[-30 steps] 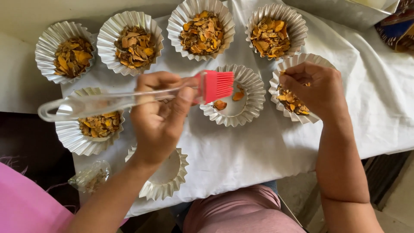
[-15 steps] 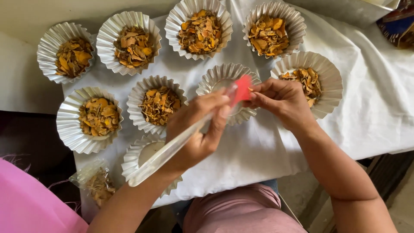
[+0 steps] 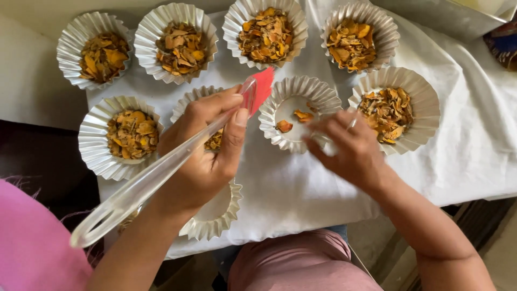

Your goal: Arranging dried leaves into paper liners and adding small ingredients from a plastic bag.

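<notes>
My left hand (image 3: 207, 148) grips a brush with a clear handle (image 3: 140, 186) and red silicone bristles (image 3: 262, 89), its red tip beside the rim of a nearly bare fluted foil cup (image 3: 299, 113) that holds a few orange dried slices. My right hand (image 3: 350, 151) hovers at that cup's near right rim, fingers pinched together; whether they hold anything is not visible. Under my left hand sits another filled cup (image 3: 215, 141), mostly hidden.
Several fluted foil cups of orange-brown dried slices stand on the white cloth (image 3: 301, 188): a back row (image 3: 267, 33), one at right (image 3: 393, 110), one at left (image 3: 126, 134). A hollow cup (image 3: 215, 213) sits at the near edge. Pink fabric (image 3: 32, 242) lies at lower left.
My left hand swung the brush so its red tip moved left of the nearly bare cup. My right hand drew back from the right cup toward the near rim.
</notes>
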